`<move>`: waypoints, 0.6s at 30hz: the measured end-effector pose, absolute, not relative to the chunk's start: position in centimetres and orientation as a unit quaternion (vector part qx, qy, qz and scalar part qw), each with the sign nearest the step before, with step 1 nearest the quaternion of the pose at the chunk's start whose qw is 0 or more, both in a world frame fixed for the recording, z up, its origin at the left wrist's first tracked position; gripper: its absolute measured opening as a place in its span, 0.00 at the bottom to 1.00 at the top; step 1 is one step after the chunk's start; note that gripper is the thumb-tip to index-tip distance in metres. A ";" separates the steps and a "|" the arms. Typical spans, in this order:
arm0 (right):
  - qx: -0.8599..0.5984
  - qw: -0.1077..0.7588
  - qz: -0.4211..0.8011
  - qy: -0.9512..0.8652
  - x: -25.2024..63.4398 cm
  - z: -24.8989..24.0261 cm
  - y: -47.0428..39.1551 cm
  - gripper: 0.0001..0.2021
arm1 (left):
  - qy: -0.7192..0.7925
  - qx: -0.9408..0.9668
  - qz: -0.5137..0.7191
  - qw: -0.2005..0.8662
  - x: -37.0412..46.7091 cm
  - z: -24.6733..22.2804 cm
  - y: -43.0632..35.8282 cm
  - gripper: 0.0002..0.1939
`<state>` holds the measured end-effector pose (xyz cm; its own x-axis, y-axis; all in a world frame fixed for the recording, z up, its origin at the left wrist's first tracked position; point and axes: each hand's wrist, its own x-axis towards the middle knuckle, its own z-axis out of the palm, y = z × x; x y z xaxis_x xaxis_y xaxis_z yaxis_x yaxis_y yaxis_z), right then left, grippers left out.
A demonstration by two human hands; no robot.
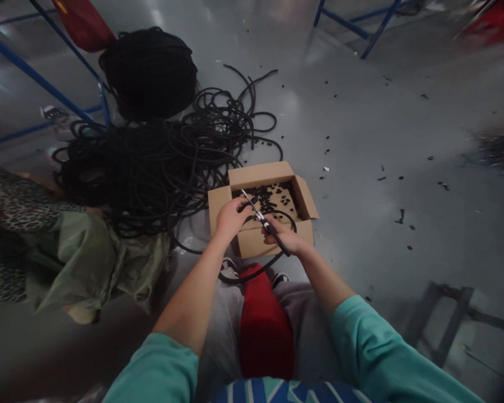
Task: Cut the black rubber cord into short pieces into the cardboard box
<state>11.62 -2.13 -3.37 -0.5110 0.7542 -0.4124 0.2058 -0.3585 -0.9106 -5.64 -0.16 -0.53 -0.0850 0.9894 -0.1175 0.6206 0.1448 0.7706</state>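
Over an open cardboard box (258, 242) my two hands are close together. My right hand (282, 234) is closed on a cutting tool (273, 228) with dark handles and silver blades pointing up and left. My left hand (232, 217) has its fingers bent at the blades, around what looks like the end of a black cord (252, 275). That cord loops below my hands and past the box's near side. Inside the box lie several small black pieces (269, 196). The exact spot between blades and cord is too small to make out.
A large tangle of black cord (151, 162) lies left of the box, with a thick black coil (151, 73) behind it. A person in olive cloth (84, 252) is at the left. Blue metal frames (25, 61) stand at the back; a dark frame (453, 319) is lower right.
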 end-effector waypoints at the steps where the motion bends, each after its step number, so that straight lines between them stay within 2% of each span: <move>1: -0.451 0.202 0.691 -0.527 11.6 -3.3 -2.1 0.31 | 0.681 0.591 0.280 0.330 -5.6 -0.5 -0.2 0.11; 7: -0.428 0.214 0.722 -0.500 11.4 -2.9 -2.3 0.30 | 0.671 0.591 0.282 0.347 -5.5 -0.6 -0.2 0.12; 18: -0.417 0.195 0.745 -0.482 11.9 -3.1 -2.3 0.31 | 0.627 0.552 0.271 0.477 -6.7 -0.3 -0.2 0.12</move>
